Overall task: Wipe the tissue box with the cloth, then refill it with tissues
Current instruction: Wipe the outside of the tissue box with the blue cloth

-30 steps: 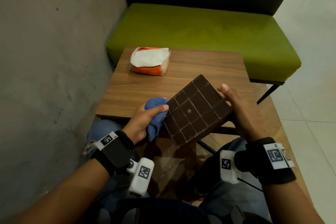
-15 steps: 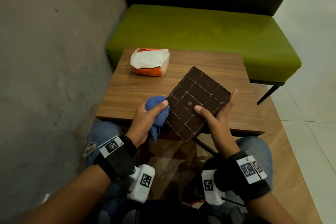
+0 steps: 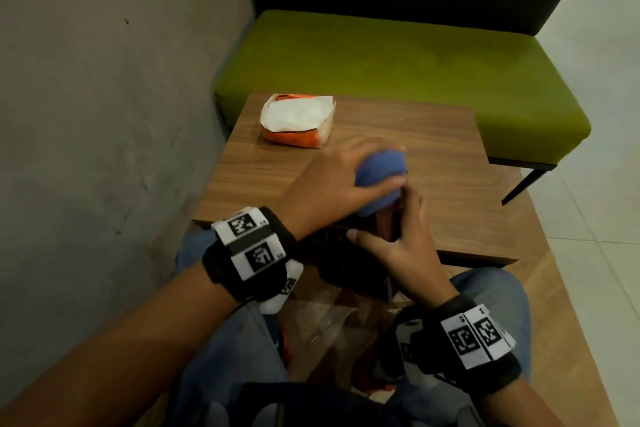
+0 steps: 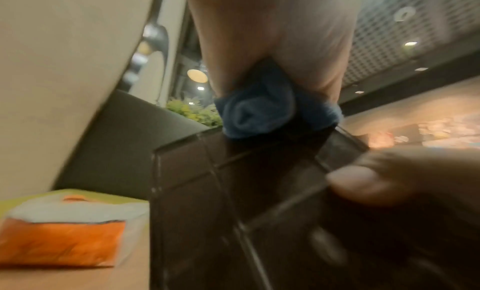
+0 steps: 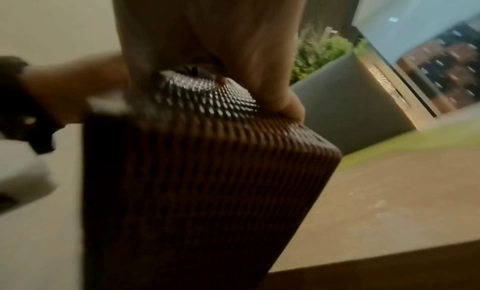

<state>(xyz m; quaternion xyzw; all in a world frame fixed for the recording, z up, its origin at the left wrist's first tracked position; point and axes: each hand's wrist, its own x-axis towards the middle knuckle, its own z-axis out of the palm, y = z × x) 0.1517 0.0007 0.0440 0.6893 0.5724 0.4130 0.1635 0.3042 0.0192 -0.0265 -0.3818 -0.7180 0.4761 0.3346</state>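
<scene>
My left hand (image 3: 341, 180) grips a bunched blue cloth (image 3: 381, 168) and presses it on the far top end of the dark brown tissue box (image 3: 349, 270). The box is held on end at the table's near edge, mostly hidden under both hands. My right hand (image 3: 405, 236) grips it from the right, thumb across its near face. In the left wrist view the cloth (image 4: 254, 111) sits on the box's gridded face (image 4: 221, 202). The right wrist view shows the woven side of the box (image 5: 207, 181) with my fingers (image 5: 275, 85) curled over its top. An orange tissue pack (image 3: 298, 121) lies at the table's far left.
The wooden table (image 3: 440, 149) stands between my knees and a green bench (image 3: 398, 55). A grey wall (image 3: 104, 114) runs close along the left. A clear crumpled wrapper (image 3: 329, 319) lies between my legs. Pale floor tiles (image 3: 595, 218) lie to the right.
The box has turned from lying with its gridded face up to standing on end. My left hand has carried the cloth up and right onto its top. My right hand has shifted its grip.
</scene>
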